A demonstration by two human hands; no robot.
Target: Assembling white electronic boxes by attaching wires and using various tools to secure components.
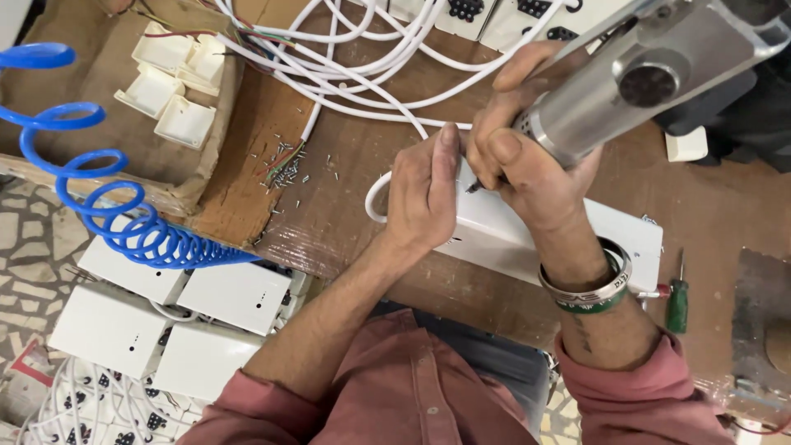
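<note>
A long white plastic box (494,231), the back of a power strip, lies on the wooden bench (329,222). My left hand (422,194) presses down on its left end, fingers together, beside a white cable (375,198) that loops out of it. My right hand (527,148) is wrapped around the metal barrel of a silver power screwdriver (626,82), whose bit touches the box just right of my left fingers. A metal bangle and a green band circle my right wrist.
Small screws (288,169) lie scattered on the bench. White cables (346,66) and small white covers (173,82) sit at the back. A blue coiled air hose (107,206) hangs left. Finished white boxes (165,313) are stacked on the floor. A green screwdriver (677,301) lies right.
</note>
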